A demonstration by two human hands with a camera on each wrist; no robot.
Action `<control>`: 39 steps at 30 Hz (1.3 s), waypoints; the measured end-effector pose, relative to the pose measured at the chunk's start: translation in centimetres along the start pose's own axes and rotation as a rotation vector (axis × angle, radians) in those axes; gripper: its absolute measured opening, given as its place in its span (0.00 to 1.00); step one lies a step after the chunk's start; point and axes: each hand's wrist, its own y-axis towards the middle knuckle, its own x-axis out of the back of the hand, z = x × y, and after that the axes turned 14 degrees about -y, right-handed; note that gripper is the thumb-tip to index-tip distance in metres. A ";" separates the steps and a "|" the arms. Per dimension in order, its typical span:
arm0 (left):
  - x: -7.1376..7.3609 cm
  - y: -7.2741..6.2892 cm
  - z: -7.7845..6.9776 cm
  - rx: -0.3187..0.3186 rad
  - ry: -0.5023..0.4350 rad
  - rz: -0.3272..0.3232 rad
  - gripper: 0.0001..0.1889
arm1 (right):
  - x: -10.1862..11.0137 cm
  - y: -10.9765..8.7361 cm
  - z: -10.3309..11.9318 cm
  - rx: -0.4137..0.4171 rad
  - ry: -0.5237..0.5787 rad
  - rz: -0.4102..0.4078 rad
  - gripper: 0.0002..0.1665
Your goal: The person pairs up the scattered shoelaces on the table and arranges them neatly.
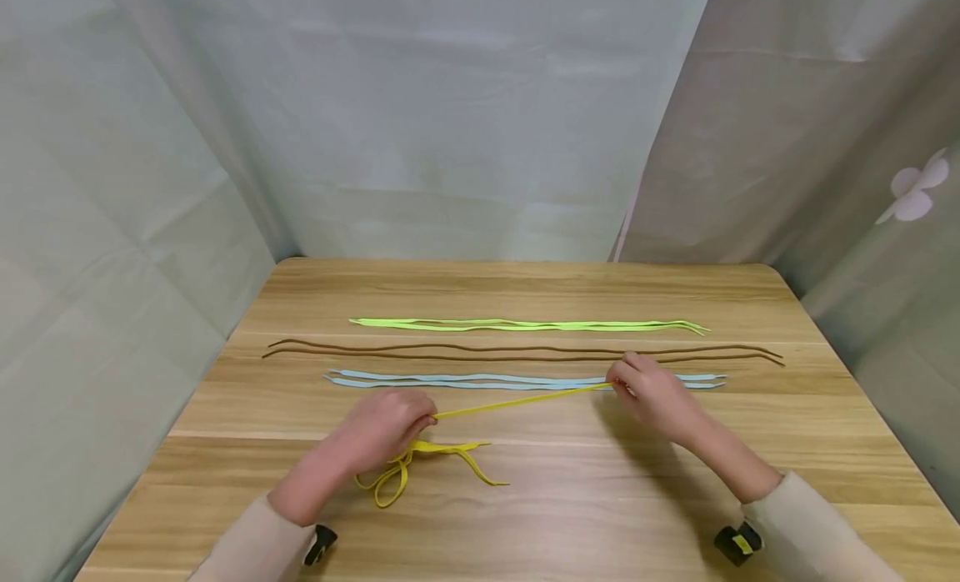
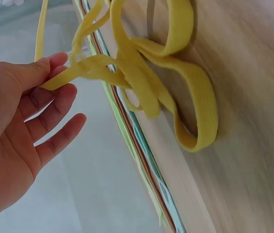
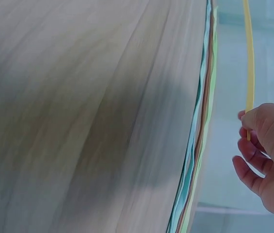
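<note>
A yellow shoelace (image 1: 522, 400) is stretched between my two hands above the table. My left hand (image 1: 386, 423) pinches it between thumb and fingers; in the left wrist view the loose part of the yellow lace (image 2: 202, 107) hangs in loops beyond the fingers. My right hand (image 1: 660, 398) pinches the lace near one end, and a short tip (image 3: 249, 135) pokes out below the thumb in the right wrist view. Under my left hand, a tangle of yellow lace (image 1: 405, 465) with loops and free ends lies over the wood.
Light blue laces (image 1: 465, 380) lie straight across the table (image 1: 570, 515), partly behind my right hand. Beyond them run brown laces (image 1: 450, 346), then bright green laces (image 1: 525, 324). Pale curtains (image 1: 450, 132) enclose the table at the back and sides.
</note>
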 end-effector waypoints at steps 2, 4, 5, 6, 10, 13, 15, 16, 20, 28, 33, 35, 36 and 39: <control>0.2 -0.1 0.1 0.010 -0.002 0.004 0.04 | 0.2 -0.3 -0.4 -0.003 -0.007 -0.008 0.16; 0.4 -0.2 0.1 0.021 -0.007 0.011 0.03 | 0.5 -0.6 -0.7 -0.005 -0.011 -0.011 0.17; 0.5 -0.3 0.2 0.025 -0.009 0.014 0.03 | 0.7 -0.8 -0.9 -0.006 -0.014 -0.011 0.17; 0.6 -0.3 0.2 0.030 -0.013 0.015 0.03 | 0.8 -1.0 -1.1 -0.008 -0.018 -0.010 0.17; 1.0 -0.6 0.2 0.028 -0.013 0.007 0.02 | 1.6 -1.8 -2.1 -0.030 -0.016 0.001 0.18; 1.3 -0.9 0.2 0.028 -0.004 -0.002 0.02 | 2.1 -2.5 -2.9 -0.056 -0.030 0.013 0.18; 1.4 -1.0 0.2 0.030 0.001 -0.004 0.02 | 2.5 -3.0 -3.4 -0.075 -0.048 0.015 0.17; 1.5 -1.1 0.2 0.031 0.003 -0.003 0.02 | 2.7 -3.3 -3.7 -0.086 -0.057 0.016 0.17; 1.8 -1.2 0.1 0.040 0.006 -0.003 0.02 | 3.5 -4.2 -4.8 -0.131 -0.082 0.018 0.16; 2.1 -1.6 -0.1 0.048 0.031 -0.022 0.02 | 4.8 -5.6 -6.3 -0.200 -0.124 0.032 0.16; 2.2 -1.9 0.0 0.052 0.043 -0.025 0.02 | 5.6 -6.1 -7.0 -0.250 -0.158 0.028 0.17; 2.3 -2.1 0.1 0.061 0.042 -0.027 0.02 | 6.0 -6.3 -7.2 -0.263 -0.167 0.021 0.16; 2.4 -2.1 0.1 0.064 0.043 -0.030 0.02 | 6.1 -6.4 -7.4 -0.268 -0.172 0.017 0.16; 2.7 -2.3 0.1 0.071 0.044 -0.047 0.02 | 6.5 -6.6 -7.8 -0.282 -0.184 0.001 0.16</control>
